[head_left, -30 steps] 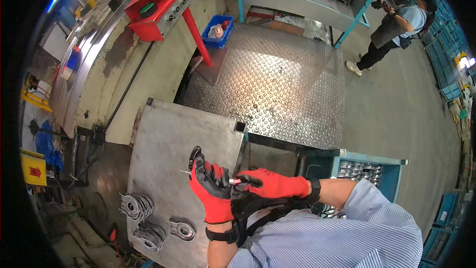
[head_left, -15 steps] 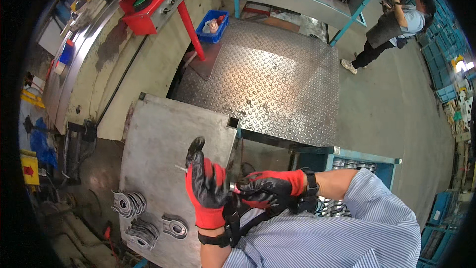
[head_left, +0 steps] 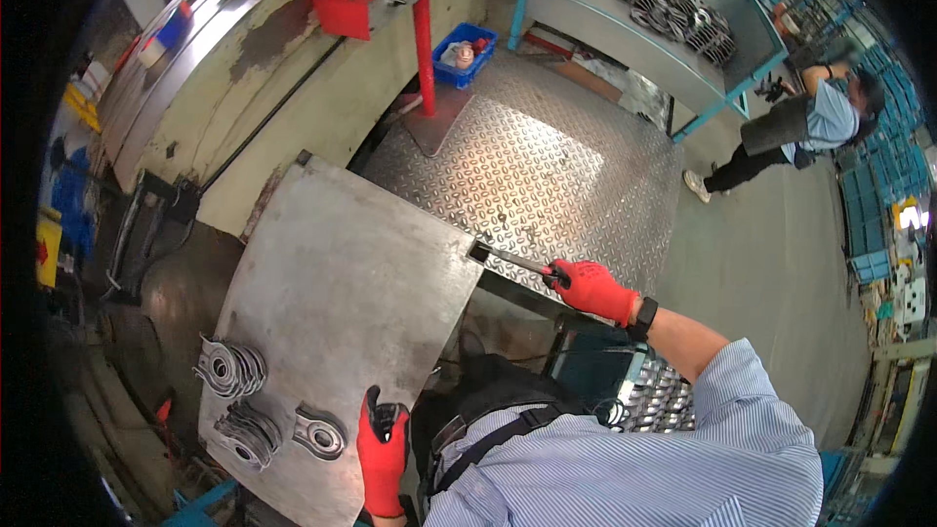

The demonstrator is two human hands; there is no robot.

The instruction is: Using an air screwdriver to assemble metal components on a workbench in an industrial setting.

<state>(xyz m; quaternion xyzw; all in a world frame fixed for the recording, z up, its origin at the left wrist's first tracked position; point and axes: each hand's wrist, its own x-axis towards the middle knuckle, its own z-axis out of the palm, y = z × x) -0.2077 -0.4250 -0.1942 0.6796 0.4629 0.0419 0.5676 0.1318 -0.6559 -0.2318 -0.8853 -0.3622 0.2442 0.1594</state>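
Observation:
My right hand [head_left: 593,291], in a red glove with black fingers, is closed round a slim metal hand tool [head_left: 522,262]. The tool's far end lies at the square hole in the corner of the metal table [head_left: 342,273]; whether it goes into the hole, I cannot tell. At the table's near edge is my left hand [head_left: 383,449], gloved alike, fingers loosely bent and somewhat apart, with nothing seen in it. Left of it lies a single ring-shaped metal part [head_left: 319,434]. Two stacks of similar parts, an upper stack [head_left: 232,368] and a lower stack [head_left: 246,435], sit farther left.
A teal-framed bin [head_left: 659,395] of metal parts stands beside my right arm. Beyond the table lies a tread-plate platform [head_left: 547,166], with a red control stand [head_left: 423,59] and blue crate [head_left: 459,57]. A person [head_left: 795,127] stands by a parts rack [head_left: 605,10].
My hands, together over the near table edge before, are now apart. The right has swung out to the table's far corner with the tool; the left has dropped nearer my body. The view has shifted.

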